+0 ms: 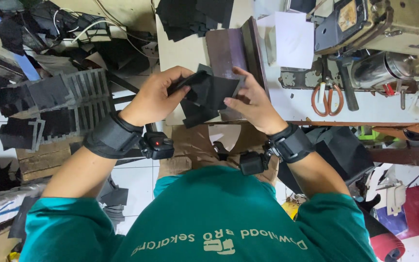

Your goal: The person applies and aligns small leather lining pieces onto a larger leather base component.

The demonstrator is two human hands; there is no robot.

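Black fabric pieces (208, 92) gripped by both hands (157, 94) above table edge (364, 123).

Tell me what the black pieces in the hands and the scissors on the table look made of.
Black pieces: thin, matte, flexible sheet, likely fabric or synthetic leather; they bend between the left hand and right hand. Scissors: orange handles look plastic; blades hidden.

Black fabric pcs (208, 92), orange scissors (327, 99), teal shirt (209, 218).
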